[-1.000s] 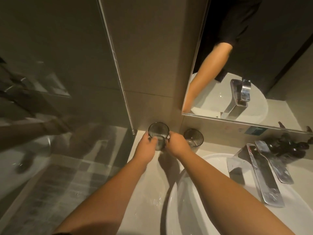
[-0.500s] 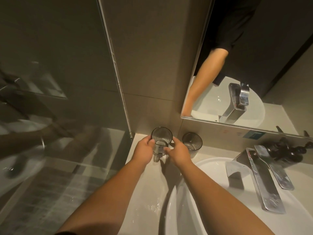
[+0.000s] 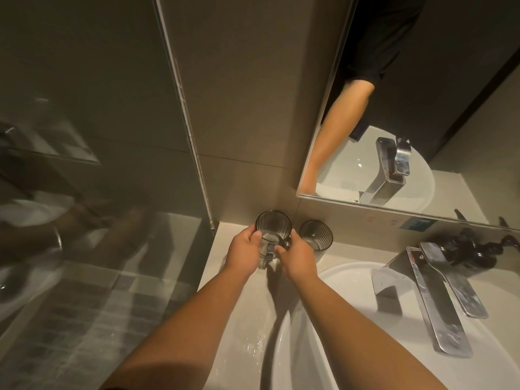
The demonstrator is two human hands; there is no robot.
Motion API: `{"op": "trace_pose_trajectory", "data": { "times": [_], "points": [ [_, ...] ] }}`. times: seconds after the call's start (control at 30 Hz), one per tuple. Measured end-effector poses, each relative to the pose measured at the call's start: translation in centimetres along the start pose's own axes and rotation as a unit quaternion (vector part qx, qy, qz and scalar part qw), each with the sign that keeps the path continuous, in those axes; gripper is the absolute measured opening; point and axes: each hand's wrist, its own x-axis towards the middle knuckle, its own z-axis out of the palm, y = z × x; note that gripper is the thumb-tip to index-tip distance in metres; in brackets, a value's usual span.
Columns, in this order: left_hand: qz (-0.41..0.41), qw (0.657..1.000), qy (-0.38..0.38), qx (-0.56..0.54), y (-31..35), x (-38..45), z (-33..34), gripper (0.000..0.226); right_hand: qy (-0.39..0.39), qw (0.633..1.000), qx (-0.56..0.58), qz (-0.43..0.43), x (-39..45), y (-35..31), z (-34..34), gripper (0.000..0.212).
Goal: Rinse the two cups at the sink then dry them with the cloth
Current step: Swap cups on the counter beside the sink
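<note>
Both hands wrapped round one smoky ribbed glass cup (image 3: 272,228), left hand (image 3: 242,250) and right hand (image 3: 297,258), lifted off the white bench (image 3: 242,311); second matching glass cup (image 3: 316,239) sits just beside.

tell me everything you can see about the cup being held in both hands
The held cup is a smoky grey, see-through mug, glass or clear plastic, with fine vertical ribs and a handle facing the camera. It is upright, lifted off the white counter in the back corner. The left hand wraps its left side; the right hand has a grip at the handle side. It looks empty. A second cup stands just right of it.
</note>
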Motion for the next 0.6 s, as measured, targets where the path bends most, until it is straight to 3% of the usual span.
{"op": "trace_pose_trajectory", "data": {
  "times": [0.2,0.6],
  "points": [
    [0.007,1.000,0.004,0.022,0.16,-0.15,-0.19,0.042,0.006,1.000,-0.008,-0.006,0.02,0.22,0.11,0.044],
    [0.006,0.999,0.009,0.043,0.63,-0.35,-0.28,0.032,0.000,1.000,-0.010,-0.007,-0.16,-0.06,-0.28,0.049]
  ]
}}
